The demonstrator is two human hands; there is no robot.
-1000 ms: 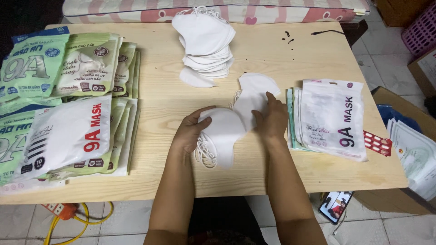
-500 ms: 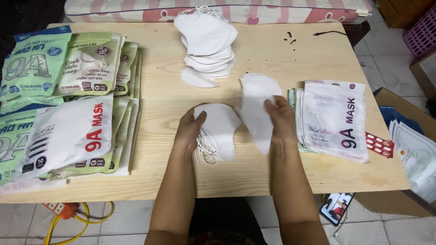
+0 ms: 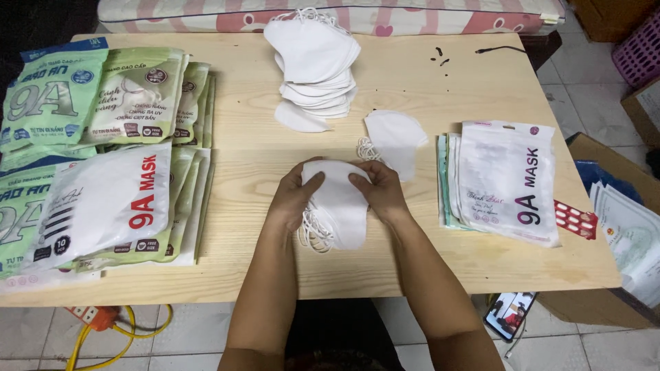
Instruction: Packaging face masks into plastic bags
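My left hand [image 3: 294, 198] and my right hand [image 3: 377, 192] both grip a small stack of folded white face masks [image 3: 339, 207] low over the middle of the wooden table [image 3: 240, 165]. Their white ear loops hang out at the stack's lower left. One loose white mask [image 3: 395, 141] lies on the table just beyond my right hand, apart from it. A taller pile of white masks [image 3: 315, 65] stands at the far middle of the table.
Green and white mask pouches [image 3: 103, 158] are spread over the table's left half. A pile of white pouches [image 3: 505, 180] lies on the right, a red blister strip [image 3: 575, 220] beside it. Cardboard boxes with papers [image 3: 629, 233], a phone [image 3: 509, 314] and a power strip [image 3: 93, 316] are on the floor.
My right hand has let go of one mask, which now lies on the table beyond it, and has come back onto the stack held by the left hand.
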